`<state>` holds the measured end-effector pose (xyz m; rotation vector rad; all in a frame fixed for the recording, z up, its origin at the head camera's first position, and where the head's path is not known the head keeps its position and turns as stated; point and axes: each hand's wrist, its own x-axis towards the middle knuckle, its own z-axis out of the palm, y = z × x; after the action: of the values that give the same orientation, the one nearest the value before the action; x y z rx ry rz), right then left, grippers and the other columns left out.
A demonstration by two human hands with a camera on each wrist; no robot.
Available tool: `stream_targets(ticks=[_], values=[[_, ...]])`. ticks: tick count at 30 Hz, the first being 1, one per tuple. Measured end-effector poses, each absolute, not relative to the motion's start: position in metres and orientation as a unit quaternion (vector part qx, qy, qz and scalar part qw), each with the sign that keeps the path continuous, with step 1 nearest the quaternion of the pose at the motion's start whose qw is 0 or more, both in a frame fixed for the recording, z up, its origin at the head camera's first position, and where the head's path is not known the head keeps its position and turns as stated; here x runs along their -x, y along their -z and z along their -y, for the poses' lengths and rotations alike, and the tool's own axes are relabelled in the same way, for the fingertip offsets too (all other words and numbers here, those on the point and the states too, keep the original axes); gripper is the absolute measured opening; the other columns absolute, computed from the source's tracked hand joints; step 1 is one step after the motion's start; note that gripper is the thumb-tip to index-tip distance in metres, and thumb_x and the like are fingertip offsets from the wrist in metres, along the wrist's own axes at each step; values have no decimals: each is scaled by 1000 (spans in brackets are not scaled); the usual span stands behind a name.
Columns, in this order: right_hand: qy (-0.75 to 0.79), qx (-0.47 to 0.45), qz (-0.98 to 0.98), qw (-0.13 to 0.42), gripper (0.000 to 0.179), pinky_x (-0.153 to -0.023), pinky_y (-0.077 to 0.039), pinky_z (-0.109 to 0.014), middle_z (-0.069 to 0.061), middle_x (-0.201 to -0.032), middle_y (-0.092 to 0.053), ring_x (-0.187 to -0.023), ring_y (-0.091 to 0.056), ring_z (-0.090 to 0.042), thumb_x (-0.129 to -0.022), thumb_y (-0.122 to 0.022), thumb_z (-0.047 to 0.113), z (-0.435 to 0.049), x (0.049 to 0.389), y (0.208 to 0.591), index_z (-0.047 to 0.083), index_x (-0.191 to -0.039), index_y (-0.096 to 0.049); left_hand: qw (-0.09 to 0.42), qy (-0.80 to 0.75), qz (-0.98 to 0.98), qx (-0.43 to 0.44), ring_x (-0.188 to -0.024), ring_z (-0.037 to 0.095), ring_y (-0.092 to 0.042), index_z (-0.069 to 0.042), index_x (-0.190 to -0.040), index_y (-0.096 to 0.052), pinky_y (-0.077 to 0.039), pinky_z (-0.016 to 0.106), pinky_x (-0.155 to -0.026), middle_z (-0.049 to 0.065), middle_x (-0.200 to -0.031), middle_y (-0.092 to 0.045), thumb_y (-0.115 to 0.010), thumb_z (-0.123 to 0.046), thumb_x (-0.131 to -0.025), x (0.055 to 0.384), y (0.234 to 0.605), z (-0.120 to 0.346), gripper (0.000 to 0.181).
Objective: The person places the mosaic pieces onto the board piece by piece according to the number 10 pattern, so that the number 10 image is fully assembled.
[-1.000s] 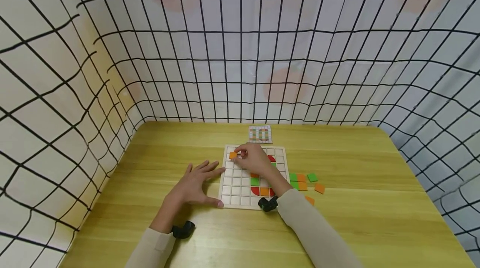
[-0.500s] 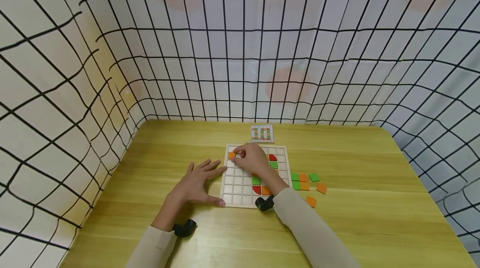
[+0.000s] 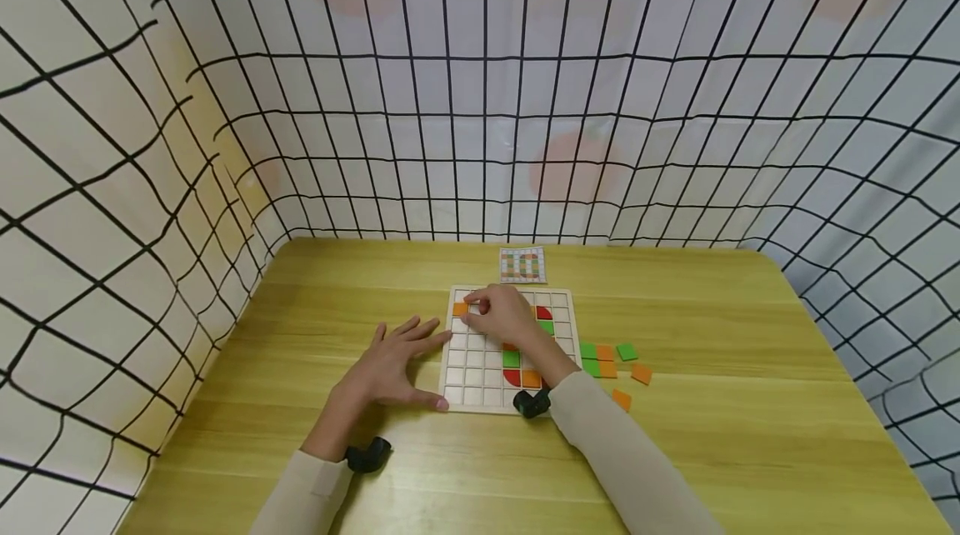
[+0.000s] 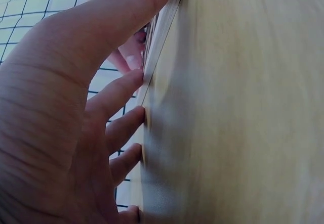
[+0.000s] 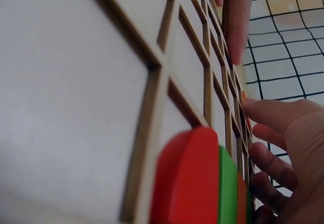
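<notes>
On the table lies a white gridded board (image 3: 474, 358), holding red, green and orange pieces in its right half. My right hand (image 3: 506, 317) reaches across it and pinches a square orange tile (image 3: 460, 310) at the board's upper left cells. Thumb and forefinger are on the tile's right side; whether it sits fully in a cell I cannot tell. Fingers spread, my left hand (image 3: 386, 368) rests on the table, its thumb (image 4: 126, 6) and forefinger touching the board's left edge. In the right wrist view a red rounded piece (image 5: 190, 173) and a green piece (image 5: 228, 183) stand close by.
Right of the board lie several loose green tiles (image 3: 626, 352) and orange tiles (image 3: 641, 373). Behind the board is a small printed pattern card (image 3: 522, 265). Black netting (image 3: 484, 114) rises past the table's back edge and sides.
My right hand has shifted the orange tile slightly left and a little nearer over the board. The left hand stays at the board's edge. The head view has moved slightly.
</notes>
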<state>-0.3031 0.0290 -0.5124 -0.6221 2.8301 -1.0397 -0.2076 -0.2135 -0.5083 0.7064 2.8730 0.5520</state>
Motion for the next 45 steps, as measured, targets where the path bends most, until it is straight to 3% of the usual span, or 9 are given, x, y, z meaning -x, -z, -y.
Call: stream_targets(ticks=[8,17,28,45], values=[[389,191,-901,29,26,-57,-42,-28,2,-81,-62,-65,-52,-15,-92,-77,32,-46,295,501,17,-114,-79,68,-182,-952,-237,-158,36,-23,-36,-158,-42,-10,78,-119,1,-169,-31,-77,-82,-65,207,506,214,109],[381,197,-903,1,34,-62,-44,-30,4,-82,-64,-71,-53,-16,-91,-80,35,-97,284,498,14,-118,-78,65,-188,-951,-238,-158,37,-24,-35,-157,-43,-10,79,-118,2,-169,-33,-77,-81,-65,208,507,213,109],[353,146,-924,-15,30,-76,-44,-35,1,-91,-63,-93,-54,-23,-91,-80,33,-181,264,492,16,-116,-79,68,-189,-950,-238,-158,39,-23,-35,-157,-44,-9,80,-118,3,-169,-33,-77,-81,-65,206,503,211,108],[288,153,-945,-6,34,-84,-53,-41,-1,-100,-73,-92,-63,-19,-91,-80,35,-277,252,512,13,-116,-77,68,-188,-951,-237,-158,38,-22,-34,-158,-42,-8,79,-119,3,-170,-31,-77,-82,-65,206,505,211,110]])
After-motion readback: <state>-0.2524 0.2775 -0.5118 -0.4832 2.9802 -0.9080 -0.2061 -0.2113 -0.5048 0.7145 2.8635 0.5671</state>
